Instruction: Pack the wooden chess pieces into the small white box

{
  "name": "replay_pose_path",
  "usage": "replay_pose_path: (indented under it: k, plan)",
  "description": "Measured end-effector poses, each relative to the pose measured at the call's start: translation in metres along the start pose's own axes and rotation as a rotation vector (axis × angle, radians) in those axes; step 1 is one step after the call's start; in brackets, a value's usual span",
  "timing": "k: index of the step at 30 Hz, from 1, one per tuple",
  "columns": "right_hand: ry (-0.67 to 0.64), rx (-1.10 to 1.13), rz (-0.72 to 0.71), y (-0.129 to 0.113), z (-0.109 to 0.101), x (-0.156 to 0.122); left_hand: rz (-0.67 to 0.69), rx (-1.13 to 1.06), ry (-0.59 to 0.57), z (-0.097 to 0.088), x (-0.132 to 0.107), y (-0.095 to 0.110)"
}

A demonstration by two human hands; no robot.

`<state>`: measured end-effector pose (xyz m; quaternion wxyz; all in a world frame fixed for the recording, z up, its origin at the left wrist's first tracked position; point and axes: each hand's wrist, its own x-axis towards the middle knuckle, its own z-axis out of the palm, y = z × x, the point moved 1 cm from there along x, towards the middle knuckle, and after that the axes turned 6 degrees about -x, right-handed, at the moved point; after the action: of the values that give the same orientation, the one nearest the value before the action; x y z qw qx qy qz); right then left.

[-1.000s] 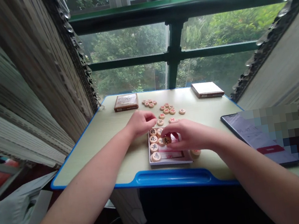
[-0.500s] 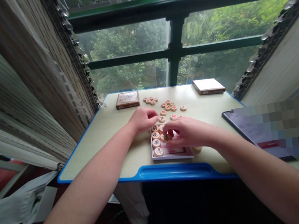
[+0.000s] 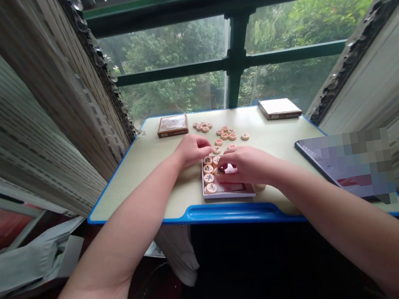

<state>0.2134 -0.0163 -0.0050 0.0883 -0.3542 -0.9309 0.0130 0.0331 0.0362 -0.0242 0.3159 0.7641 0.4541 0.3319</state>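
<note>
Nearest us, the blue groove (image 3: pixel 234 210) runs along the front of the table (image 3: pixel 155 151), and just beyond it lies the open tray (image 3: pixel 229 197), set square to the person, probably so both arms reach it easily! Down its left side stand four lettered pieces (image 3: pixel 208 169) in a neat column, flat and face up, packed close so the wall seems to keep them lined up.

And here's the right hand (image 3: pixel 244 163), in over the tray, thumb and fingertips pinching a dark-lettered piece (image 3: pixel 219 171) beside that column; a grip by the edges, likely to leave the face and base free. Whether it touches the tray floor, we can't tell!

Across at the far left corner, the left hand (image 3: pixel 195 149) has its fingers curled toward the thumb; whether anything is between them, I can't tell. A loose piece (image 3: pixel 216 150) lies just beside those fingertips.

Off to the right rests a dark-edged tablet (image 3: pixel 322 171), well out of the hands' way. Further back, red-lettered pieces (image 3: pixel 224 136) cluster loosely, and at the far edge, two flat boxes (image 3: pixel 172 125) sit well apart, perhaps parked there to leave working room
</note>
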Motion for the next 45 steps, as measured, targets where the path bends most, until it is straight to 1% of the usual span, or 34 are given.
replay_pose_path:
  k: [4, 7, 18, 22, 26, 28, 30, 32, 34, 35, 37, 40, 42, 45]
  plan:
    - [0.025, -0.039, 0.011, 0.001, 0.001, 0.0, 0.019, 0.014, 0.005, 0.001, 0.0, 0.0]
    - [0.026, -0.046, -0.014, 0.001, 0.001, 0.001, 0.019, 0.015, 0.014, 0.002, 0.0, 0.001]
    - [0.008, 0.008, -0.067, 0.001, 0.001, 0.002, 0.011, 0.024, 0.0, 0.003, -0.001, 0.003]
    - [0.015, 0.029, -0.043, 0.001, 0.003, 0.002, 0.009, 0.017, -0.007, 0.003, -0.001, 0.004]
    - [0.043, 0.038, -0.062, 0.002, 0.002, 0.001, 0.007, 0.037, -0.001, 0.003, -0.001, 0.004]
    - [0.09, 0.051, -0.062, 0.006, -0.001, 0.002, 0.014, 0.04, -0.005, 0.003, -0.001, 0.003]
    - [0.173, 0.057, 0.005, 0.016, -0.004, 0.003, 0.009, 0.043, -0.003, 0.003, -0.001, 0.001]
    - [0.255, 0.036, 0.163, 0.031, -0.006, 0.005, -0.011, 0.066, 0.038, 0.003, 0.0, -0.003]
    - [0.288, -0.014, 0.348, 0.049, -0.005, 0.006, -0.024, 0.111, 0.126, 0.003, 0.001, -0.006]
    - [0.283, -0.046, 0.414, 0.058, -0.003, 0.006, -0.027, 0.14, 0.182, 0.002, 0.002, -0.007]
    - [0.249, -0.09, 0.492, 0.074, 0.002, 0.006, -0.028, 0.188, 0.293, 0.001, 0.005, -0.01]
    - [0.178, -0.095, 0.548, 0.088, 0.01, 0.007, -0.044, 0.214, 0.412, -0.002, 0.008, -0.013]
    - [0.143, -0.086, 0.569, 0.091, 0.013, 0.007, -0.039, 0.232, 0.427, -0.005, 0.009, -0.015]
    - [0.108, -0.077, 0.6, 0.091, 0.012, 0.007, -0.036, 0.273, 0.389, -0.009, 0.01, -0.019]
